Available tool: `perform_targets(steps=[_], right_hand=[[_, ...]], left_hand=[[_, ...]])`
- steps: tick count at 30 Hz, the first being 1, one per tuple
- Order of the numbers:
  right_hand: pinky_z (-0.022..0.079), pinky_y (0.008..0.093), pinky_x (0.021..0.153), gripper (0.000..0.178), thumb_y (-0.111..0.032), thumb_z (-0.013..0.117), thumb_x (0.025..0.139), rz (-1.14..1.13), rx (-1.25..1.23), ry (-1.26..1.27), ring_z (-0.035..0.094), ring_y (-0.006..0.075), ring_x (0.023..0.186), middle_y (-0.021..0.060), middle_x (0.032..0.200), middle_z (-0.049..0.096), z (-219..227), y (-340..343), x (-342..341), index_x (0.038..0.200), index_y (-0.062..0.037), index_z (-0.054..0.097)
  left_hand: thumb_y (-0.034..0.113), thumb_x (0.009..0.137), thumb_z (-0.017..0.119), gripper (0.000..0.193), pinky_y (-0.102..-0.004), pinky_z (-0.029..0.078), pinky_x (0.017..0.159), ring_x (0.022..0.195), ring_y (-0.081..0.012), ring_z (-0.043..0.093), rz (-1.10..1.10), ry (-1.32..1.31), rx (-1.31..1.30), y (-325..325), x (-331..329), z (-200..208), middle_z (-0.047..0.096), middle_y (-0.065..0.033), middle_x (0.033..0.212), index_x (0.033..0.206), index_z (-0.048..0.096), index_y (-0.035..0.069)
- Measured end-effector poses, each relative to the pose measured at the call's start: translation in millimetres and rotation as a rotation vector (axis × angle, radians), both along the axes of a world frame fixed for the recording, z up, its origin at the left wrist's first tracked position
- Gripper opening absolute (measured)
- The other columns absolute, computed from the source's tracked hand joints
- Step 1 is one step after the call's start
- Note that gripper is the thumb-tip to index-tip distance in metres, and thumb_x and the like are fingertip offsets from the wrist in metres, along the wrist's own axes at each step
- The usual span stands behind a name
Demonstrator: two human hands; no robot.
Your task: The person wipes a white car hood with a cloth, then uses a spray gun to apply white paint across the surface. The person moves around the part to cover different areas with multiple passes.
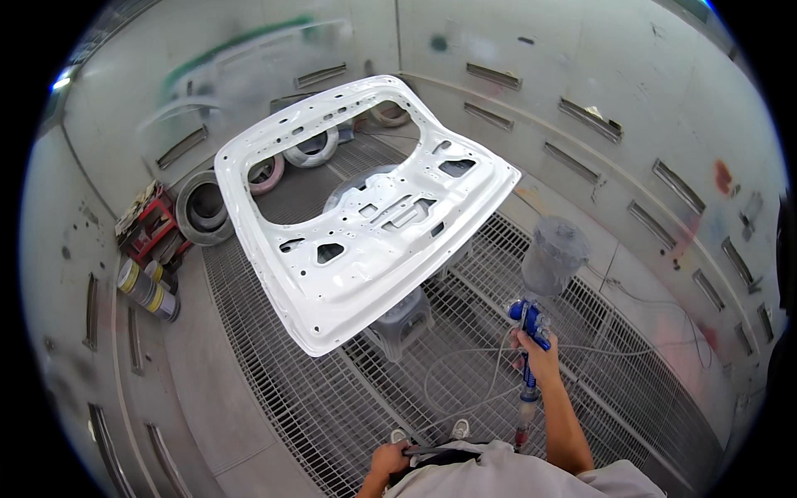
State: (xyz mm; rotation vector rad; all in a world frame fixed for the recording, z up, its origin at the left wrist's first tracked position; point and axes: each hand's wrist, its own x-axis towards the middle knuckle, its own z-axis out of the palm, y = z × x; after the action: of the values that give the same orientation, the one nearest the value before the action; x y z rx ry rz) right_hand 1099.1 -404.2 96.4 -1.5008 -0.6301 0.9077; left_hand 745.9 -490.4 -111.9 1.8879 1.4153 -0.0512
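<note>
My right hand (pixel 540 361) is wrapped round the handle of a blue spray gun (pixel 529 322), to the right of the white panel. A cloudy grey paint cup (pixel 554 257) sits at the gun's upper end. Below the grip, a clear and red fitting (pixel 524 419) hangs down. My left hand (pixel 388 459) is closed low at my waist, beside a dark strap-like edge; what its fingers hold is hidden. Ahead lies a glossy white car tailgate (pixel 365 257) with a large window opening and several smaller cut-outs. Neither hand touches it.
A grey plastic stool (pixel 402 324) supports the tailgate above the metal floor grating (pixel 332 407). A thin hose (pixel 647 353) loops across the grating. Tires (pixel 204 209), a red rack (pixel 155 228) and stacked cans (pixel 149 289) stand left. Pale slotted walls (pixel 523 124) enclose the space.
</note>
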Motion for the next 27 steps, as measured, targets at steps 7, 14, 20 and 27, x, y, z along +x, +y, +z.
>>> perform_targets(steps=[7, 14, 20, 27], right_hand=[[0.053, 0.0292, 0.042, 0.023, -0.013, 0.063, 0.090, -0.037, 0.027, 0.042, 0.062, 0.0140, 0.077, 0.0090, 0.094, 0.065, -7, -13, 12, 0.109, -0.0003, 0.059], [0.054, 0.0271, 0.043, 0.024, -0.012, 0.064, 0.090, -0.077, 0.039, 0.062, 0.062, 0.0130, 0.077, 0.0090, 0.096, 0.066, 1, -24, 19, 0.110, -0.0003, 0.059], [0.053, 0.0276, 0.043, 0.028, -0.014, 0.065, 0.090, -0.105, 0.043, 0.082, 0.063, 0.0130, 0.079, 0.0091, 0.098, 0.067, 2, -24, 16, 0.114, -0.0007, 0.058], [0.049, 0.0284, 0.041, 0.020, -0.016, 0.064, 0.090, -0.158, 0.058, -0.015, 0.063, 0.0143, 0.071, 0.0076, 0.085, 0.067, 5, -25, 7, 0.101, -0.0001, 0.064]], left_hand=[[0.035, 0.077, 0.062, 0.023, -0.0500, 0.052, 0.065, 0.072, -0.0393, 0.065, -0.041, -0.027, 0.029, -1, -11, -26, 0.067, -0.0173, 0.074, 0.088, 0.070, 0.017], [0.036, 0.076, 0.063, 0.025, -0.0502, 0.051, 0.068, 0.075, -0.0396, 0.065, -0.089, -0.006, -0.006, 15, -4, -19, 0.068, -0.0166, 0.077, 0.090, 0.071, 0.017], [0.032, 0.075, 0.063, 0.023, -0.0500, 0.052, 0.069, 0.077, -0.0385, 0.065, -0.119, 0.045, 0.005, 19, -1, -16, 0.068, -0.0157, 0.079, 0.091, 0.071, 0.017], [0.026, 0.075, 0.063, 0.023, -0.0472, 0.053, 0.072, 0.081, -0.0353, 0.066, -0.128, 0.004, -0.015, 24, 5, 23, 0.070, -0.0132, 0.085, 0.094, 0.070, 0.016]])
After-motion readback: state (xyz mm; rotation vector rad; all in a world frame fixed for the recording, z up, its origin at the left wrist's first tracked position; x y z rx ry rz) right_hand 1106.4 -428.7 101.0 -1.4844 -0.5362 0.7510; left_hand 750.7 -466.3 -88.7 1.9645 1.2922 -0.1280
